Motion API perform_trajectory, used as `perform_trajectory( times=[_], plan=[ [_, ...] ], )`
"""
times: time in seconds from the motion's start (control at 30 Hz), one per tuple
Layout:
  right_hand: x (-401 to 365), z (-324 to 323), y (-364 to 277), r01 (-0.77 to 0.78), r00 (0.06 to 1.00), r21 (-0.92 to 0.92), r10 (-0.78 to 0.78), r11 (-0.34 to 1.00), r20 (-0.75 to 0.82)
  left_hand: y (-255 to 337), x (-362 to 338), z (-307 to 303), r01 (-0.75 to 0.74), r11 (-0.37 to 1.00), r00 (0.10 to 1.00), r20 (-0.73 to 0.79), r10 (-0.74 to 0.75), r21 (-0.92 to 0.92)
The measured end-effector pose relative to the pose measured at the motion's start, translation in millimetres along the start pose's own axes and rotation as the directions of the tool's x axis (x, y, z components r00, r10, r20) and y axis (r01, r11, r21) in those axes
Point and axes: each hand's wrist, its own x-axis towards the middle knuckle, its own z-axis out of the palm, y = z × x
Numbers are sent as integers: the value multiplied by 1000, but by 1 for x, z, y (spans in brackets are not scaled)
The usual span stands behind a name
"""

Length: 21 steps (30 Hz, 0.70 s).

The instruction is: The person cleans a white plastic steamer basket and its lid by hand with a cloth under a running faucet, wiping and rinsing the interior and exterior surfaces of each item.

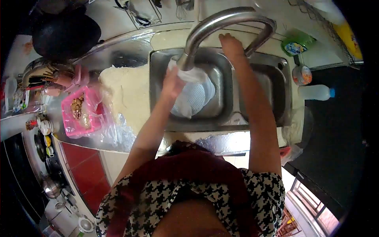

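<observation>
My left hand (pixel 173 82) is closed on a white cloth (pixel 193 76) under the faucet's spout, over the left basin of the steel sink (pixel 224 89). Part of the cloth hangs down over a white perforated strainer (pixel 197 94) lying in that basin. My right hand (pixel 231 42) reaches behind the sink divider, near the base of the curved metal faucet (pixel 217 17). Its fingers look curled, and what they touch is hidden or too small to make out.
A pink basket (pixel 67 114) with plastic bags stands on the left counter, near a black wok (pixel 65 33). At the right are a green bottle (pixel 297 44), an orange-labelled container (pixel 302 76) and a white bottle with blue cap (pixel 316 92).
</observation>
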Motion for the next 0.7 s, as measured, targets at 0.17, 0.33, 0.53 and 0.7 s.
perform_trajectory(
  times=[0.17, 0.33, 0.53, 0.7],
  plan=[
    [1, -31, 0, -246, 955, -208, 274, 947, 117, -7, 19, -35, 42, 998, 999, -32, -44, -56],
    [-40, -5, -49, 29, 995, 293, 1, 956, -102, -5, 7, -18, 69, 985, 998, 25, -66, -156],
    [-71, 10, -150, -209, 929, 870, 189, -446, 319, -5, 1, 4, 32, 975, 998, -53, -45, -222],
    [-69, 3, -197, -66, 917, 926, 389, 371, -91, -6, 5, -11, -119, 970, 990, -105, 99, -214]
  ],
)
